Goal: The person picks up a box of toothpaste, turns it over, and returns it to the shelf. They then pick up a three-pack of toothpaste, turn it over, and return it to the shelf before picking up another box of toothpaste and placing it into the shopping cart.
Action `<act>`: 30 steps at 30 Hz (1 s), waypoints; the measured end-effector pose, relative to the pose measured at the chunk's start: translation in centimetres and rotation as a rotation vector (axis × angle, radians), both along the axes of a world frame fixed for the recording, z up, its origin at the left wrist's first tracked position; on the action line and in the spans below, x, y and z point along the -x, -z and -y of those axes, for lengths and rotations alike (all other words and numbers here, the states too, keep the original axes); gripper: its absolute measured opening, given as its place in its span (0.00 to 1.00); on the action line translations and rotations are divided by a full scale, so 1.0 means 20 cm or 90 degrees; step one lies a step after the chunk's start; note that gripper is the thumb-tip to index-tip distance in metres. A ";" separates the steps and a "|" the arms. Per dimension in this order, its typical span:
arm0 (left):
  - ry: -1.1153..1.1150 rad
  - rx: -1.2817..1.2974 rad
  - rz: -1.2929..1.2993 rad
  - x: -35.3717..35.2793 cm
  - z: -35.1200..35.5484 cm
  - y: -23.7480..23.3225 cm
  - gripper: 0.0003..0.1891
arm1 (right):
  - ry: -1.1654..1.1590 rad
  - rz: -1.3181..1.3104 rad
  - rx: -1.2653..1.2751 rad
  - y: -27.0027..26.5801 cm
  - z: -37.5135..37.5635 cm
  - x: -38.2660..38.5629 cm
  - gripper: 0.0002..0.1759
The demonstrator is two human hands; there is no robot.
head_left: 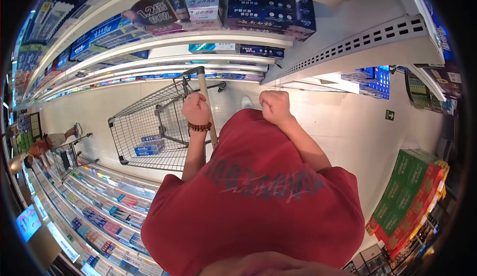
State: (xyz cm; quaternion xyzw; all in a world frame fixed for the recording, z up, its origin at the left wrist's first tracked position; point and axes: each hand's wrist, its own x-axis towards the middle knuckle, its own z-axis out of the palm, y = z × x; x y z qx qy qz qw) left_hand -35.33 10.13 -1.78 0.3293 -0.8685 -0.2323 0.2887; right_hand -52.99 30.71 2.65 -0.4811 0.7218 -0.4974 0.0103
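Note:
My left hand [195, 108], with a brown bead bracelet at the wrist, is closed beside the light handle bar [206, 97] of a wire shopping cart [149, 127]. Whether its fingers hold anything is hidden. Blue and white boxes [149, 149] lie in the cart's basket. My right hand [275, 106] is curled into a fist in front of the red shirt, away from the cart, below the shelf edge; its inner side cannot be made out.
Shelves of toothpaste boxes [271, 10] run across the top. More stocked shelves [114, 201] stand at the lower left. Another person [42, 147] is beside a second cart [67, 159] at the far left. Green cartons [405, 189] are stacked at the right.

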 end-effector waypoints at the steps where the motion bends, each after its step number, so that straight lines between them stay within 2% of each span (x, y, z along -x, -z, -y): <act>1: -0.026 -0.025 0.054 -0.04 -0.07 0.03 0.07 | -0.036 0.010 -0.025 0.04 -0.03 -0.03 0.06; 3: -0.080 -0.073 0.162 -0.15 -0.22 0.07 0.07 | -0.076 0.027 -0.057 0.09 -0.12 -0.08 0.06; 4: -0.085 -0.085 0.225 -0.23 -0.29 0.13 0.10 | -0.078 0.031 -0.061 0.10 -0.16 -0.09 0.06; 7: -0.144 -0.019 0.203 -0.42 -0.57 0.29 0.17 | -0.079 0.060 -0.083 0.14 -0.28 -0.13 0.05; 8: -0.134 -0.046 0.230 -0.50 -0.64 0.33 0.23 | -0.080 0.076 -0.097 0.15 -0.33 -0.18 0.05; 11: -0.213 -0.441 0.370 -0.59 -0.79 0.28 0.29 | -0.087 0.083 -0.194 0.28 -0.44 -0.38 0.06; 12: -0.208 -0.396 0.306 -0.65 -0.80 0.41 0.26 | -0.099 0.099 -0.227 0.33 -0.49 -0.45 0.06; 15: -0.203 -0.186 0.285 -0.65 -0.88 0.47 0.25 | -0.148 0.175 -0.307 0.41 -0.63 -0.66 0.07; 16: -0.194 -0.228 0.301 -0.64 -0.89 0.47 0.26 | -0.176 0.160 -0.363 0.42 -0.67 -0.71 0.08; 19: -0.128 -0.303 0.254 -0.65 -0.92 0.49 0.26 | -0.213 0.196 -0.390 0.43 -0.76 -0.84 0.13; 21: -0.065 -0.300 0.164 -0.65 -0.99 0.52 0.32 | -0.202 0.276 -0.381 0.47 -0.81 -0.91 0.18; 23: -0.074 -0.267 0.135 -0.67 -1.07 0.51 0.38 | -0.172 0.378 -0.353 0.56 -0.78 -1.00 0.23; 25: -0.028 -0.297 0.209 -0.67 -1.10 0.49 0.43 | -0.124 0.512 -0.328 0.70 -0.78 -1.10 0.28; 26: -0.023 -0.260 0.276 -0.68 -1.11 0.45 0.39 | -0.112 0.611 -0.334 0.73 -0.78 -1.14 0.31; 29: 0.210 -0.350 0.153 -0.84 -0.95 0.32 0.26 | -0.044 0.602 -0.264 0.77 -0.74 -1.26 0.34; 30: 0.138 -0.402 0.065 -0.89 -0.91 0.16 0.15 | -0.012 0.589 -0.265 0.76 -0.73 -1.28 0.30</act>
